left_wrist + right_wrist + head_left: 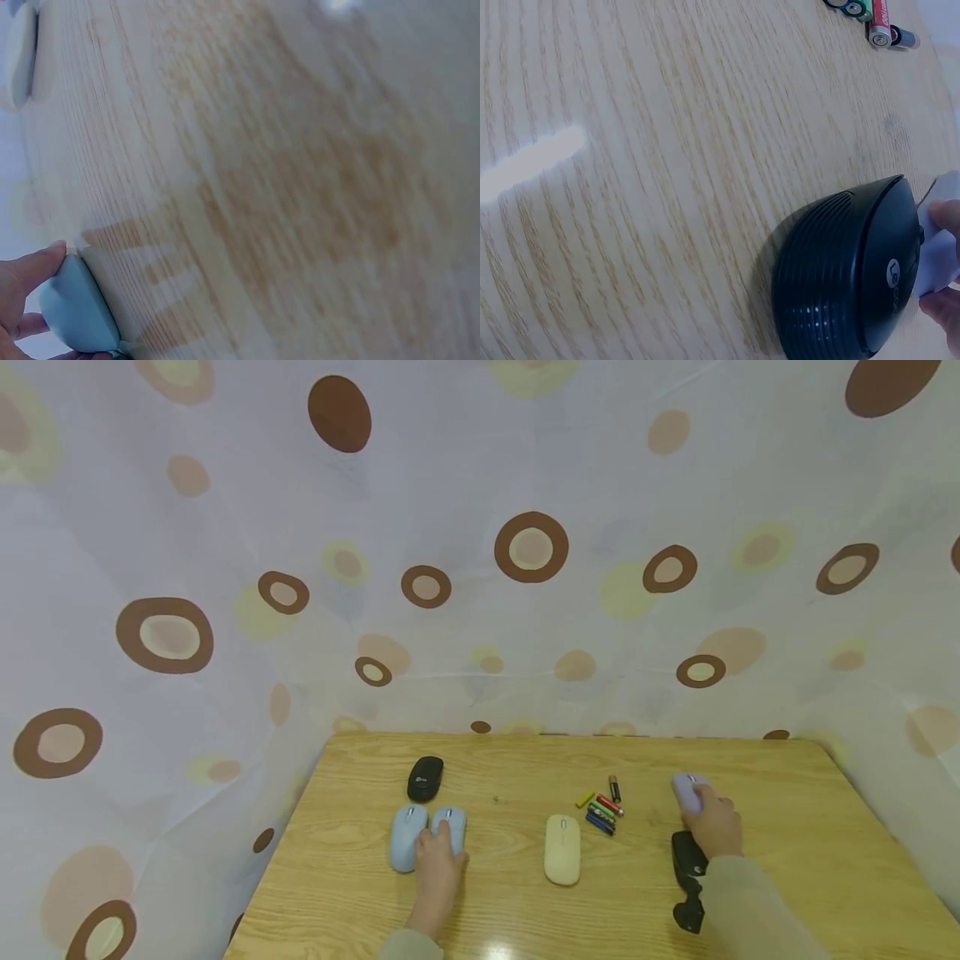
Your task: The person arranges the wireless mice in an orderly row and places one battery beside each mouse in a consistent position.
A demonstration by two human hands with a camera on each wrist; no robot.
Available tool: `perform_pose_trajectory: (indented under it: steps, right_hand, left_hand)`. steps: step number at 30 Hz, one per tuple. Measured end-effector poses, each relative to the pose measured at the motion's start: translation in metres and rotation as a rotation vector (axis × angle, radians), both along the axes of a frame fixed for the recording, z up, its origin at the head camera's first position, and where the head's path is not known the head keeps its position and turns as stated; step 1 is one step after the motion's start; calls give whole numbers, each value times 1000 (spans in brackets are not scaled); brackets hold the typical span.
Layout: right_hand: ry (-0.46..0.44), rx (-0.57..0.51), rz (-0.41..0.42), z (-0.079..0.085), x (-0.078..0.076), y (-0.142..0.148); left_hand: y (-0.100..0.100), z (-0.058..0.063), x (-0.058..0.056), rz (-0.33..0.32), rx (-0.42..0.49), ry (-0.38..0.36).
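Note:
My left hand [438, 870] grips a light blue computer mouse [456, 824] on the wooden table, and a second light blue mouse [406, 839] lies right beside it on the left. In the left wrist view the thumb and fingers sit on opposite sides of the held mouse [77, 307]. Over on the right side, my right hand [717, 827] holds a lilac mouse [686, 791] by its sides. The right wrist view shows thumb and fingertips on that lilac mouse [934, 255], partly hidden behind a black mouse [840, 285] with ribbed sides.
A pale yellow mouse [562, 852] lies mid-table. Several small batteries [602, 814] are grouped to its right. Behind the blue mice is a black mouse [425, 778]. A curved black object [688, 914] lies near my right sleeve. Patterned cloth [465, 635] hangs around the table.

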State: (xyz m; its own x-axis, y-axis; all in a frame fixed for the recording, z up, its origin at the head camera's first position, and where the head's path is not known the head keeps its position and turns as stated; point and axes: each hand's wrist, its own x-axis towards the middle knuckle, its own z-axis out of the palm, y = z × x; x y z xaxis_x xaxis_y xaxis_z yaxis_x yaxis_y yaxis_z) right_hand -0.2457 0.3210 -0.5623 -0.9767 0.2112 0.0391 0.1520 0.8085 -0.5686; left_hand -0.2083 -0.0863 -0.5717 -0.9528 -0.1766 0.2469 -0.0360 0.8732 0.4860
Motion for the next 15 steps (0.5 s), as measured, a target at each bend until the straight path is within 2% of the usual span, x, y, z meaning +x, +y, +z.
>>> perform_pose_trajectory:
  steps: [6,9,12,15]
  right_hand:
    - [64,-2,3,-2,4,2]
    - [129,6,-7,-3,5,3]
    - [212,14,-20,0,6,3]
    - [229,18,-29,8,9,0]
  left_hand:
    - [0,2,0,-8,10,-6]
    - [-1,2,0,-12,7,-3]
    - [0,2,0,-8,8,-3]
    - [0,1,1,-5,15,-6]
